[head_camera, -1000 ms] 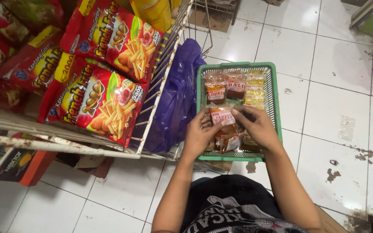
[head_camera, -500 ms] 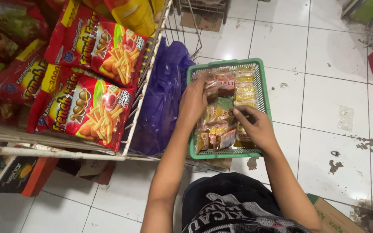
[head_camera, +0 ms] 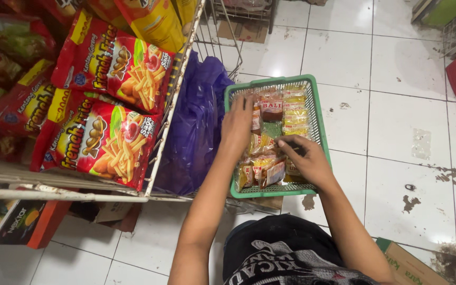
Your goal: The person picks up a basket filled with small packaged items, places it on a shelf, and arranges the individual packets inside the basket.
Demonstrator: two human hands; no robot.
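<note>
- On the white tiled floor (head_camera: 397,116), between the wire rack (head_camera: 178,105) and the person's knees: a green plastic basket (head_camera: 320,132) packed with small snack packets (head_camera: 270,158), mostly red, orange and yellow.
- Left hand (head_camera: 237,124) lies flat on the packets at the basket's left side, near the far corner. Fingers together and stretched out, pressing down rather than pinching; no packet in its grip that I can see.
- Right hand (head_camera: 306,161) is at the near right part of the basket, fingers curled onto a packet. Cannot tell if it's actually clamped on one or just touching.
- Purple plastic bag (head_camera: 196,126) hangs off the rack, touching the basket's left wall.
- Big red chip bags (head_camera: 104,142) lean on the rack, overhanging its front edge.
- Risks, my read:
  - Packets at the near edge stand on end, loose; a pull from the right hand could tip the neighbours over the rim.
  - Left-hand pressure could crush the contents or slide the basket on smooth tile.
  - An elbow brushing the rack could bring a chip bag down onto the basket.
</note>
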